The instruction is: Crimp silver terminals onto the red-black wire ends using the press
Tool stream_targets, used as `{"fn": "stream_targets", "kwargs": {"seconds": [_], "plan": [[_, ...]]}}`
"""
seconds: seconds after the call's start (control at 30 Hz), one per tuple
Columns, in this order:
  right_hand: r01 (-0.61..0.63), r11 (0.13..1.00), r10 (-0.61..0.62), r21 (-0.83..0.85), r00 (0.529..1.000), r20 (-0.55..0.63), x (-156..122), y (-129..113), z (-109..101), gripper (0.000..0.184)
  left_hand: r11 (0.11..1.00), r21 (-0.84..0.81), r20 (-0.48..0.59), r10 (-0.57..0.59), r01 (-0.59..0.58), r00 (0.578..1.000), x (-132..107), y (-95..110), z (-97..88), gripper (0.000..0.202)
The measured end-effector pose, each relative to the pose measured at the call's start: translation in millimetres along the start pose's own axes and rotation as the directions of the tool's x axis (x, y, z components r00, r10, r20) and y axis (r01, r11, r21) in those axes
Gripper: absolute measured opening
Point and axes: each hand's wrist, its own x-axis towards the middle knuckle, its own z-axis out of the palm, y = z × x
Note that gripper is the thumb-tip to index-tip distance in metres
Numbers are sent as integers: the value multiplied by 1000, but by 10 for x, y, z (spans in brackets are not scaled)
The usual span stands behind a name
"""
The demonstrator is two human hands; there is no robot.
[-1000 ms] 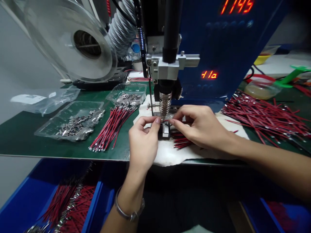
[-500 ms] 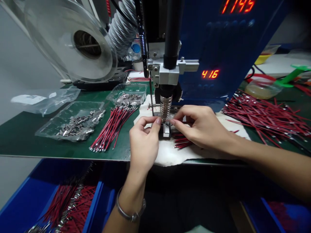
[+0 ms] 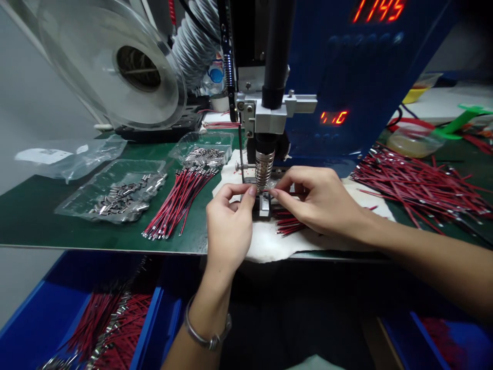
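My left hand [image 3: 231,221] is closed in a pinch, thumb against forefinger, at the left side of the small metal fixture [image 3: 264,205]. What lies between those fingertips is too small to make out. From the right, my right hand [image 3: 319,200] pinches a thin red wire [image 3: 265,190] close to the fixture. Directly above the fingertips stands the coil-wrapped tip [image 3: 265,169] of a soldering machine; whether it touches the work cannot be told. More red and black wires [image 3: 288,224] lie on a white cloth [image 3: 269,249] beneath my right hand.
Two clear trays of small metal cylinders, one nearer [image 3: 80,203] and one farther [image 3: 183,146], stand left, beside a wire bundle [image 3: 179,200]. A large wire pile [image 3: 419,185] lies right. The blue machine housing [image 3: 327,67] rises behind. Blue bins [image 3: 154,318] sit below the table edge.
Both hands keep their pinches at the fixture with almost no movement. The lower red display read 416 and now shows partly lit digits. The view has shifted very slightly.
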Motion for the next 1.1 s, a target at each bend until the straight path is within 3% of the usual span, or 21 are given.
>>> {"fn": "stream_targets", "kwargs": {"seconds": [0.5,1.0,1.1], "plan": [[29,1000,-29,-9,1000,1,16,6,0,12,999,-32,12,23,-23,1000,11,-18,0,21],[268,960,-266,-83,963,38,31,91,-68,9,998,-64,37,-11,14,999,-31,-16,-20,22],[294,954,-290,-59,954,74,58,97,-167,10,997,68,45,-36,33,998,-48,91,-126,24]]}}
